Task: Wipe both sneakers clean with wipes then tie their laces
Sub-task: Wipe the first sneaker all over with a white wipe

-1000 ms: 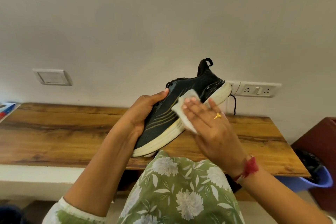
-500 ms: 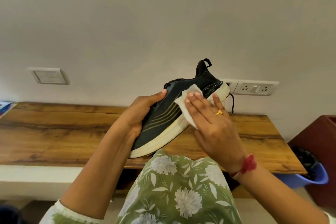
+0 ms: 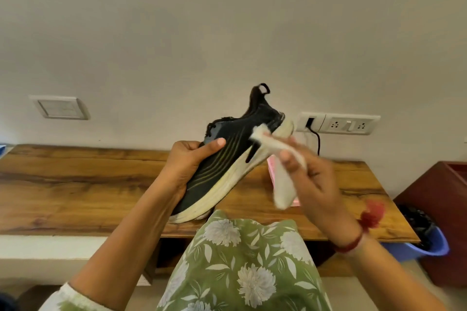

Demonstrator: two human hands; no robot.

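The black sneaker (image 3: 227, 156) is held in the air above the wooden surface (image 3: 75, 184), toe low and toward the person, heel raised toward the wall. Its upper looks like a fine knit with thin curved stripes. A thick, cream foam midsole (image 3: 222, 192) runs beneath it, dull and yellowed along its side. A fabric pull loop (image 3: 262, 87) stands up at the heel. Dark laces (image 3: 212, 127) show at the throat, too small to tell whether they are knotted.

The left hand (image 3: 188, 161) has its grip closed round the forefoot, with the thumb lying across the upper. The right hand (image 3: 316, 184) pinches a white wipe (image 3: 281, 179), a soft, limp strip. Its top end touches the sneaker near the heel and its lower end hangs free. This hand is blurred.

The wiping step is likely in hand, at the heel side of this sneaker. No second sneaker is in view, so much of the task probably remains. The next move likely calls for a firm hold on the forefoot and a fresh face of the wipe pressed along the midsole.

Behind are a wall socket (image 3: 348, 124) with a black cord (image 3: 316, 139), and to the right a blue bin (image 3: 429, 245).
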